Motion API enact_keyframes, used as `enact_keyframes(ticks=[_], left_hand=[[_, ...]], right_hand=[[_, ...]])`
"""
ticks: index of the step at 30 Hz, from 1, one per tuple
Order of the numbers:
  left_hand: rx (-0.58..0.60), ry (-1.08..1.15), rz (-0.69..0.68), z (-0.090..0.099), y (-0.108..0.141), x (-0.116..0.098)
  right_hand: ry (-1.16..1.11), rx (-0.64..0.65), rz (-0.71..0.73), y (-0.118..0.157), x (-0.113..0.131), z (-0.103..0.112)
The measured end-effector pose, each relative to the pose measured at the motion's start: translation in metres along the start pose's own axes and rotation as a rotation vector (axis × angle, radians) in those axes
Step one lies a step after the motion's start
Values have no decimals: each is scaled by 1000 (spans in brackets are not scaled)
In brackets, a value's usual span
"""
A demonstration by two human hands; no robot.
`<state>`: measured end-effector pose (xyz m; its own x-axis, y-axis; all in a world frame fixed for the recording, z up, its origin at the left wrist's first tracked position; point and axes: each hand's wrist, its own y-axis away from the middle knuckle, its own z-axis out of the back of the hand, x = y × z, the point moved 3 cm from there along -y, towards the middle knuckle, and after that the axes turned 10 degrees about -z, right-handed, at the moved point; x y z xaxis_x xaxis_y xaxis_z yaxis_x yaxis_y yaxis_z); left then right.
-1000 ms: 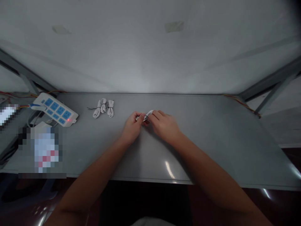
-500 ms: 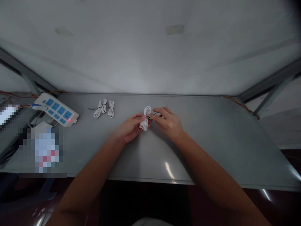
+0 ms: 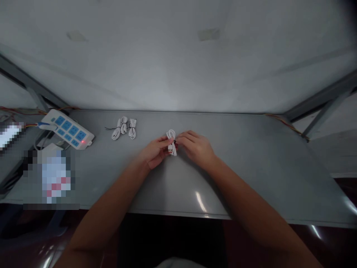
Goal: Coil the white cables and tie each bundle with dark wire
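My left hand (image 3: 156,152) and right hand (image 3: 195,147) fingers pinch the small white coiled cable (image 3: 171,142) at its tied middle; it looks light and floppy

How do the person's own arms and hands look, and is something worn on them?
Both forearms are bare up to the lower edge of the picture; no sleeves show. The left hand and the right hand wear no gloves. No watch, ring, or bracelet can be seen, though the light is dim. No markings are visible.
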<state>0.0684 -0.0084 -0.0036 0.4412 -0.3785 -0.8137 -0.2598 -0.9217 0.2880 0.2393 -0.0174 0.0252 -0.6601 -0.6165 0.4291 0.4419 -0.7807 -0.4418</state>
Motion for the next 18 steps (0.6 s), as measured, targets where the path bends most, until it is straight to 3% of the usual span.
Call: enact_keyframes(ticks=[11,18], left_hand=[[-7,4,-5,3,-2,0],[30,-35,-3,0,0,-2]], right_hand=[[-307,47,-173,-1,-7,-4],[-199,-10,-143,2,-2,-3]])
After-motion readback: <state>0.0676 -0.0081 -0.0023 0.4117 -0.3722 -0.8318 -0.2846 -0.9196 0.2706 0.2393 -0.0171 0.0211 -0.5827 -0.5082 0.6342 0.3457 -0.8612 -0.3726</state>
